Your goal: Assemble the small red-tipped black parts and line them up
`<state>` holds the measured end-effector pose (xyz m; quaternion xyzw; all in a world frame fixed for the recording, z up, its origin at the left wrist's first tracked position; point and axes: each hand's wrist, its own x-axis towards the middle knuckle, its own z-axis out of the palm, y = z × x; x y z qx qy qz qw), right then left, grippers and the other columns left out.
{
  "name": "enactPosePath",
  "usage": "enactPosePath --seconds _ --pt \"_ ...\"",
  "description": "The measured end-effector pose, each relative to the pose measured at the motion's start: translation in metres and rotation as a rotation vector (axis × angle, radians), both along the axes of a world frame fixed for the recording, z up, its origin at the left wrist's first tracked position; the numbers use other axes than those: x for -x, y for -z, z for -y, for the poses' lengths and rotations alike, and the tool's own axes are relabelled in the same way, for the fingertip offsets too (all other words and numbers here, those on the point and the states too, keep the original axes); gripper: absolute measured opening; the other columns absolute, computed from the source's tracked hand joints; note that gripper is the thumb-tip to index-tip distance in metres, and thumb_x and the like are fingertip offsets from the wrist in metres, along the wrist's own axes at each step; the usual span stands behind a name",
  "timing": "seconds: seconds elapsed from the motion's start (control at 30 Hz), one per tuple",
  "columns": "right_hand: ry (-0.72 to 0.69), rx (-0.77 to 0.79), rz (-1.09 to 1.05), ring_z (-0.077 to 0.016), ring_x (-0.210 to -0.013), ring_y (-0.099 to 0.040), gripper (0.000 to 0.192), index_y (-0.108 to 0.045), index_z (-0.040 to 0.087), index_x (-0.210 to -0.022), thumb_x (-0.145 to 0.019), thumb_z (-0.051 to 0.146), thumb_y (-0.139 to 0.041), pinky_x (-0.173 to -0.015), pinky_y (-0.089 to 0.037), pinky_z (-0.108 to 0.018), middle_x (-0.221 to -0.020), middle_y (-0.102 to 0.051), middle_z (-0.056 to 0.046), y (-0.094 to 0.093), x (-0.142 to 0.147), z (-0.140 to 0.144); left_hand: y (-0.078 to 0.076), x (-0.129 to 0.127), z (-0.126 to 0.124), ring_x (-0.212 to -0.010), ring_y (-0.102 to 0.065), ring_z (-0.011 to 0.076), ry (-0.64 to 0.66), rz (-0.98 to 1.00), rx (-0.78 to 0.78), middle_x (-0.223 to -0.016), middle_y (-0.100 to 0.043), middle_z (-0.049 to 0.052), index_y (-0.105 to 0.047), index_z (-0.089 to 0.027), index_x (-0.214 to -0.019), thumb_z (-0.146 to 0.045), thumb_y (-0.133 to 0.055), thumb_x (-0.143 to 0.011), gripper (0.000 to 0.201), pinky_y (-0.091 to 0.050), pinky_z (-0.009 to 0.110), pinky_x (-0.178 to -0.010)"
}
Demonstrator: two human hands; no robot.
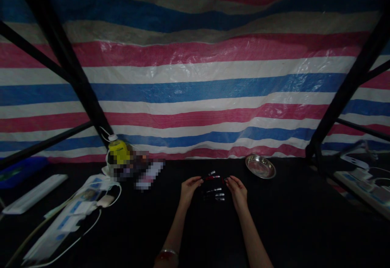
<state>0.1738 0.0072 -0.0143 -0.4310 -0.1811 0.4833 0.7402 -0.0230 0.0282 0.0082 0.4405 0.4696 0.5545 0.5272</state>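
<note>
Hands rested low on a dark desk (274, 219), one to either side of a small cluster of slim tubes (215, 188). The left hand (189, 188) lay with its fingers loosely curled and slightly apart, its fingertips just beside the left end of the cluster near a red-tipped tube (212, 177); whether it actually touched one could not be told in the dim light. The right hand (237, 188) sat on the opposite side, fingers bent and a little spread, its fingertips near the right end of the same cluster, with nothing visibly pinched in its grip. The tubes lay roughly side by side between the two hands, their metallic ends catching some light. A shiny metal dish (261, 166) stood on the desk beyond and to the right of the right hand, well apart from it. Farther left stood a yellow bottle (119, 151) with a white cap, next to a blurred patch. White power strips (73, 215) with cables lay at the left of the desk, and a striped red, white and blue tarpaulin (195, 77) hung behind everything, crossed by black frame bars (70, 64). A bangle (167, 254) circled the left wrist.
</note>
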Motion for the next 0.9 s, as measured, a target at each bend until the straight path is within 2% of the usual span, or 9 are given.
enactPosePath --seconds 0.13,0.27,0.47,0.7,0.9 --pt "-0.060 -0.026 0.010 -0.0235 -0.073 -0.068 0.039 -0.066 0.017 -0.077 -0.045 0.034 -0.083 -0.067 -0.056 -0.035 -0.071 -0.071 -0.004 -0.003 0.003 0.003 0.004 -0.015 0.007 -0.070 -0.067 0.0199 0.100 -0.012 0.027 -0.071 -0.072 0.006 -0.071 -0.015 -0.076 -0.035 -0.079 -0.051 0.033 -0.052 0.031 -0.071" --pt "-0.129 -0.032 0.021 -0.0222 -0.073 -0.068 0.039 -0.066 0.016 -0.079 -0.048 0.033 -0.083 -0.069 -0.055 -0.034 -0.072 -0.071 -0.005 -0.006 0.007 0.005 0.004 -0.023 0.011 -0.070 -0.067 0.0201 0.106 -0.006 0.027 -0.071 -0.072 0.006 -0.072 -0.015 -0.076 -0.033 -0.079 -0.051 0.031 -0.051 0.032 -0.073" --pt "0.067 -0.058 -0.011 -0.0224 -0.075 -0.068 0.041 -0.066 0.017 -0.080 -0.047 0.034 -0.083 -0.070 -0.055 -0.034 -0.074 -0.071 -0.004 -0.003 0.002 0.005 0.004 -0.020 0.010 -0.072 -0.067 0.0204 0.106 -0.027 0.040 -0.073 -0.072 0.006 -0.072 -0.015 -0.075 -0.032 -0.078 -0.052 0.029 -0.051 0.031 -0.073" --pt "0.038 -0.014 0.139 -0.0206 -0.072 -0.067 0.042 -0.070 0.016 -0.082 -0.048 0.036 -0.082 -0.070 -0.054 -0.033 -0.073 -0.071 -0.004 -0.006 0.008 0.007 0.003 -0.021 0.011 -0.073 -0.067 0.0204 0.099 -0.018 0.021 -0.075 -0.073 0.006 -0.072 -0.016 -0.074 -0.032 -0.078 -0.052 0.028 -0.051 0.031 -0.075" --pt "0.017 -0.009 0.300 -0.0239 -0.086 -0.065 0.041 -0.072 0.016 -0.090 -0.058 0.041 -0.076 -0.087 -0.048 -0.040 -0.089 -0.072 -0.008 -0.015 0.019 0.014 -0.002 -0.020 0.012 -0.070 -0.067 0.0190 0.130 -0.037 0.017 -0.071 -0.072 0.005 -0.071 -0.015 -0.075 -0.039 -0.078 -0.053 0.033 -0.050 0.030 -0.071"
